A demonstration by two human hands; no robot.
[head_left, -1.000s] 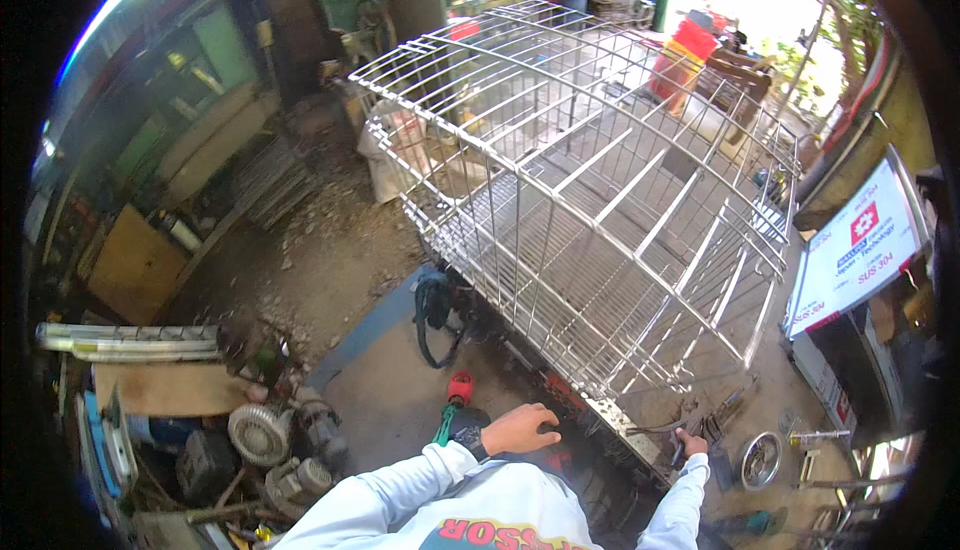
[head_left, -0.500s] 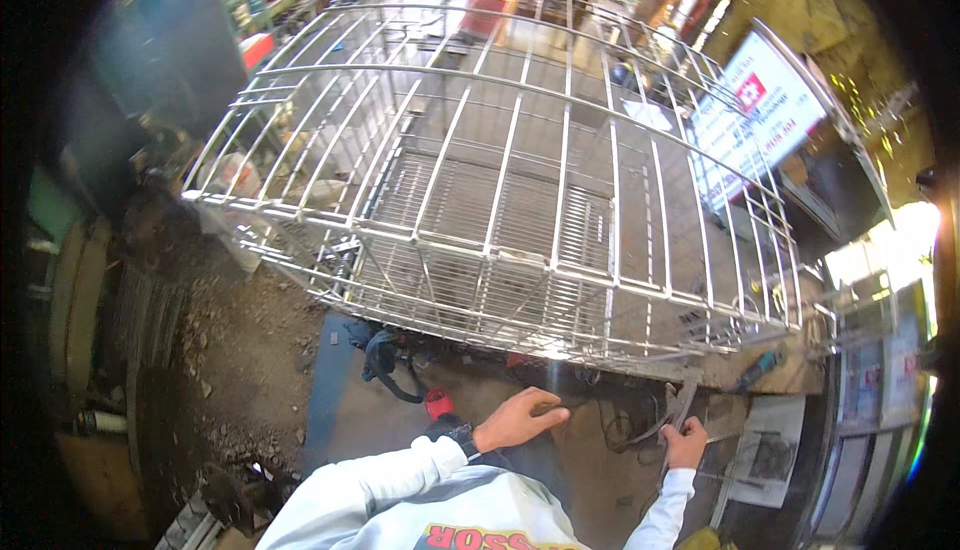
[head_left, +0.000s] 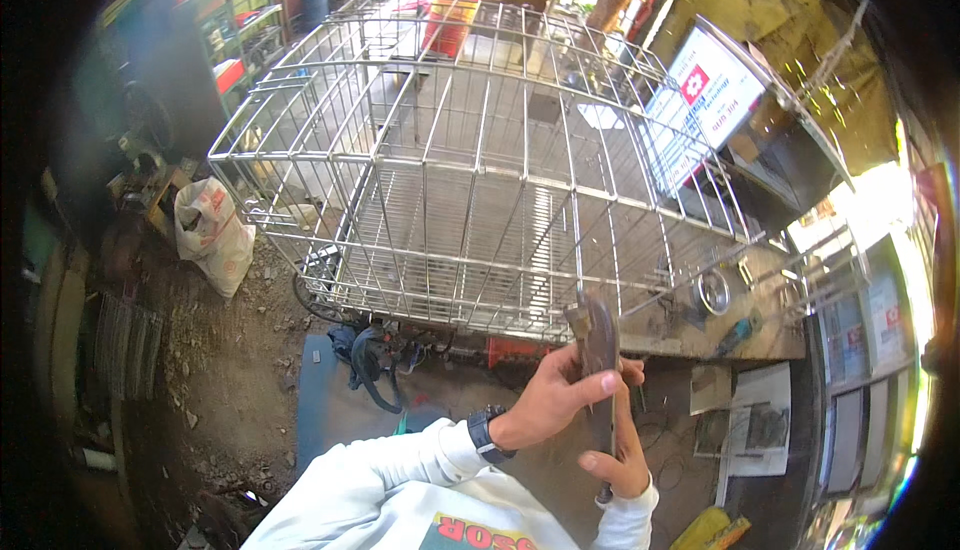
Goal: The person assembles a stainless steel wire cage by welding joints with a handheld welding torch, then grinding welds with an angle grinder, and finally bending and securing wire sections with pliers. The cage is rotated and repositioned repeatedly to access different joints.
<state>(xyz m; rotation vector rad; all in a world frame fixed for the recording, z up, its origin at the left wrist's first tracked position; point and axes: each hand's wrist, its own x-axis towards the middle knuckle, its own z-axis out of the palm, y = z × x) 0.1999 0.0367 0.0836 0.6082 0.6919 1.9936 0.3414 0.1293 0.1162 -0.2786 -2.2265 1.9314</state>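
Head view: both hands grip a dark flat metal tool (head_left: 600, 350), left hand (head_left: 555, 400) high, right hand (head_left: 620, 460) low, near the large wire cage (head_left: 480, 170); aligning it comes next, likely.

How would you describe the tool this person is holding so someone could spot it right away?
Start at the big wire cage filling the middle of the view. Just below its near edge, the left hand and right hand grip a flat, dark, rusty metal tool held upright, the only thing raised off the ground.
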